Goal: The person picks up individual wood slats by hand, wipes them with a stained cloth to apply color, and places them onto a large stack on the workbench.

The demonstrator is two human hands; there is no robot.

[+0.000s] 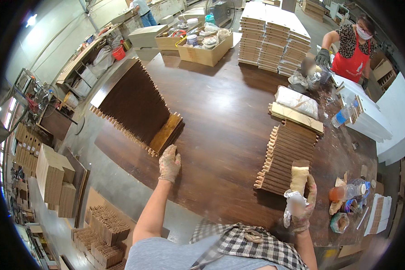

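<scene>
Wood pieces (289, 155), dark slats with pegs along one edge, lie stacked in a row on the tabletop (220, 121), and everything else I place from that row. My right hand (302, 198), gloved, rests at its near end, fingers clenched around a crumpled clear bag and what looks like a pale block. My left hand (169, 163), also gloved, lies well to the left of the row, fingers released and flat, touching the end of a second, tilted stack (137, 105). Right of the row stand bottles (348, 191). I judge I am between pieces; next calls for freeing one slat cleanly.
</scene>
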